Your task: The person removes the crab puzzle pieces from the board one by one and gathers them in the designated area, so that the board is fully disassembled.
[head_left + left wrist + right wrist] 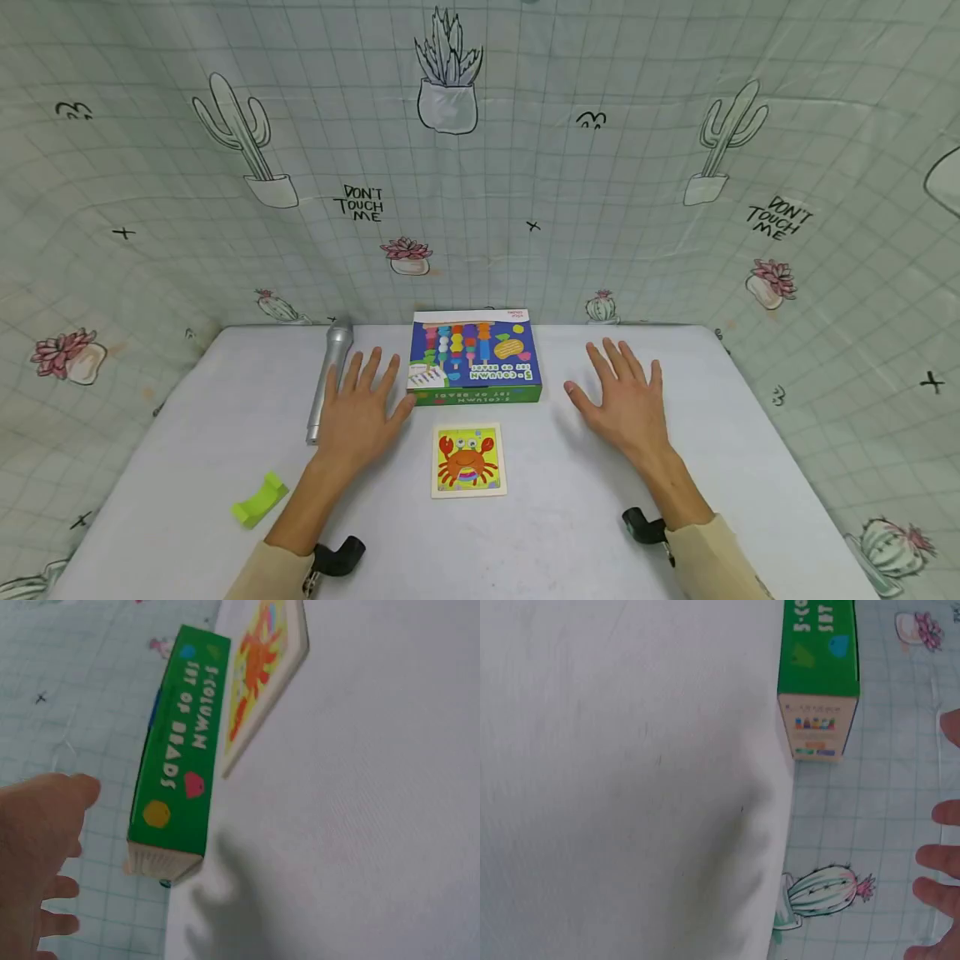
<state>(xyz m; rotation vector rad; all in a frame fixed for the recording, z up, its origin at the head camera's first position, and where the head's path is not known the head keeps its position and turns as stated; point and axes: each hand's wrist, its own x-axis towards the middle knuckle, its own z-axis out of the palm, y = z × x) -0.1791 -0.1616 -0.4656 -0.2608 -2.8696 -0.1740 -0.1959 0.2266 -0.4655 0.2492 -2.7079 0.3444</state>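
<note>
The box (474, 352) lies on the surface (570, 533) between the left hand (360, 421) and right hand (627, 408), both empty with fingers spread, its long axis running crosswise from one toward the other, nearer the left.

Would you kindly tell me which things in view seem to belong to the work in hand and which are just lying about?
Probably part of the work, being nearest the hands:
- bead set box, between the left hand and right hand
- silver tube, by the left hand

Apparently just lying about:
- crab picture tile
- green block
</note>
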